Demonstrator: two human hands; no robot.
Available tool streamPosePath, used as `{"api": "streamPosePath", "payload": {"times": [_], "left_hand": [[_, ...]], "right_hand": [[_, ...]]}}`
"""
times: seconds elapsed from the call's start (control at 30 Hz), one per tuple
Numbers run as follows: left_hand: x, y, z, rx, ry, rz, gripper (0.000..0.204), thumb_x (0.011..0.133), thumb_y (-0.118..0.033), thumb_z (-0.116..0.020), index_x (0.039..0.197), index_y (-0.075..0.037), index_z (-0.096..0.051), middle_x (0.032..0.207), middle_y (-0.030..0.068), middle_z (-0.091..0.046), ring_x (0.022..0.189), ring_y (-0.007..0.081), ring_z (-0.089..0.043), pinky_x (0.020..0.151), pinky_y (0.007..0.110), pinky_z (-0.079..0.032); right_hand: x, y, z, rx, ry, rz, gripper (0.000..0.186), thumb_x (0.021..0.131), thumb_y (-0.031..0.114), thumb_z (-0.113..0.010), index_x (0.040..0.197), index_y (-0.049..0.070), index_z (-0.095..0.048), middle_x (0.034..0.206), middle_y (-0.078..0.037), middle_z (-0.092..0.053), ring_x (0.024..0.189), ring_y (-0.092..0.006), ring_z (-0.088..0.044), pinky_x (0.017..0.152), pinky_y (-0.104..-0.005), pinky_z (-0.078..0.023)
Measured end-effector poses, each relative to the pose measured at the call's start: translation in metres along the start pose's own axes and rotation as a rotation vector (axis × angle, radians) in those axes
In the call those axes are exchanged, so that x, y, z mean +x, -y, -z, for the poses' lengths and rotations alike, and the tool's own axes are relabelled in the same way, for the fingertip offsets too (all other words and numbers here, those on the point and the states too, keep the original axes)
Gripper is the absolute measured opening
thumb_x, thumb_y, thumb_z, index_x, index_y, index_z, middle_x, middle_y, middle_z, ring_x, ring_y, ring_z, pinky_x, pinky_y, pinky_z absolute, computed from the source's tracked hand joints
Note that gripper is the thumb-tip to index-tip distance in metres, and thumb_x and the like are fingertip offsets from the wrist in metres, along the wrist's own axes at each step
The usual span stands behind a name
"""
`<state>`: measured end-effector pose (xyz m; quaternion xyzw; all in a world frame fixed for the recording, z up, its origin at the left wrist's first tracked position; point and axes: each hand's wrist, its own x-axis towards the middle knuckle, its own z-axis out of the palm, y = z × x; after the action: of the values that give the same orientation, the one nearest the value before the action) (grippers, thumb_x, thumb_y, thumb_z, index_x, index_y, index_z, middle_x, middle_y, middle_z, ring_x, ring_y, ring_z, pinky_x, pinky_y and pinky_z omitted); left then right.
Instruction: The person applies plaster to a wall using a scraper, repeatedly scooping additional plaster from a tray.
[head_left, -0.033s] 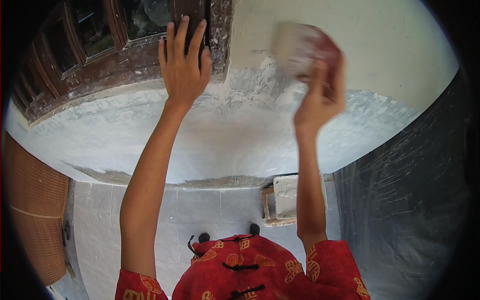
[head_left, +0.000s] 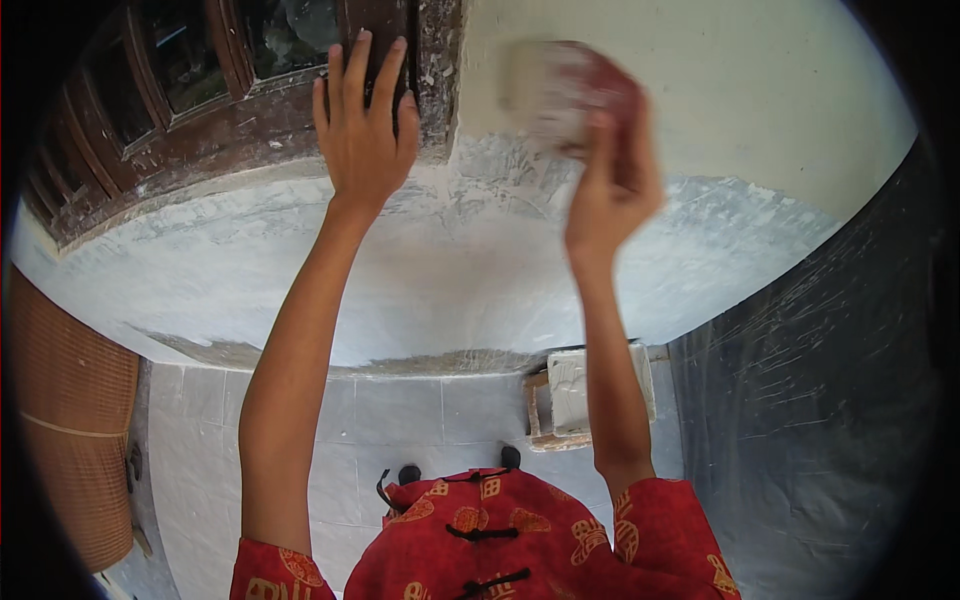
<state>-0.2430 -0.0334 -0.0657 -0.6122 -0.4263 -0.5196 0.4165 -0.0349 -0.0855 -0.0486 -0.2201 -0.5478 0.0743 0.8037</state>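
My left hand (head_left: 360, 140) rests with its fingers spread on the dark brown wooden window frame (head_left: 428, 130), beside small panes of glass (head_left: 285, 30). Gripped in my right hand (head_left: 610, 205) is a flat red-and-pale tool (head_left: 590, 90), smeared with white material and blurred by motion, held over the cream upper part of the wall (head_left: 750, 100). Below it, a rough grey-white plastered band (head_left: 470, 270) runs under the window and curves across the view. Whether the tool touches the wall I cannot tell.
A pale slab coated with white paste (head_left: 570, 390) sits on a wooden piece (head_left: 540, 420) on the grey tiled floor (head_left: 400, 410). A rolled brown woven mat (head_left: 70, 410) stands at the left. Dark plastic sheeting (head_left: 800, 420) covers the right side. My shoes show below.
My right hand and the red tool have moved to the left and slightly upward along the wall. My left hand stays on the window frame, shifted very slightly.
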Motion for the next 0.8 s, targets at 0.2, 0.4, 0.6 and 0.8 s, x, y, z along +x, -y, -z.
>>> {"api": "streamPosePath", "payload": {"times": [0.2,0.4,0.6,0.8], "left_hand": [[0.0,0.002,-0.005,0.013,-0.028,0.033,0.051,0.089,-0.025,-0.05,0.139,-0.02,-0.045,0.146,0.0108,-0.037,0.136,0.0366,-0.03,0.107,0.055,-0.023],[0.0,0.003,-0.002,-0.004,-0.026,0.026,0.047,0.092,-0.023,-0.048,0.139,-0.016,-0.044,0.147,0.0125,-0.035,0.138,0.036,-0.028,0.109,0.053,-0.02],[0.002,0.001,-0.003,0.006,-0.016,0.068,0.048,0.093,-0.026,-0.047,0.14,-0.016,-0.043,0.147,0.0124,-0.035,0.138,0.0362,-0.026,0.109,0.054,-0.019],[-0.001,0.005,0.001,0.019,-0.014,0.053,0.049,0.093,-0.026,-0.046,0.14,-0.016,-0.042,0.147,0.0126,-0.034,0.138,0.0367,-0.026,0.11,0.054,-0.018]], "right_hand": [[0.018,-0.007,0.003,0.033,-0.137,-0.087,0.037,0.093,0.005,-0.058,0.128,-0.002,-0.053,0.105,-0.013,-0.067,0.084,-0.0118,-0.065,0.062,-0.0222,-0.053],[-0.005,-0.003,-0.023,0.08,0.04,0.077,0.036,0.092,0.005,-0.058,0.128,0.0,-0.055,0.099,-0.011,-0.068,0.074,-0.0107,-0.064,0.058,-0.0218,-0.052],[0.026,-0.008,0.012,0.064,-0.125,-0.099,0.045,0.09,0.011,-0.063,0.132,0.0,-0.05,0.111,-0.012,-0.065,0.089,-0.0171,-0.066,0.068,-0.0287,-0.058],[0.0,0.007,0.005,-0.131,0.069,-0.117,0.039,0.092,0.013,-0.061,0.129,0.001,-0.054,0.106,-0.012,-0.067,0.078,-0.0141,-0.066,0.06,-0.025,-0.055]]}}
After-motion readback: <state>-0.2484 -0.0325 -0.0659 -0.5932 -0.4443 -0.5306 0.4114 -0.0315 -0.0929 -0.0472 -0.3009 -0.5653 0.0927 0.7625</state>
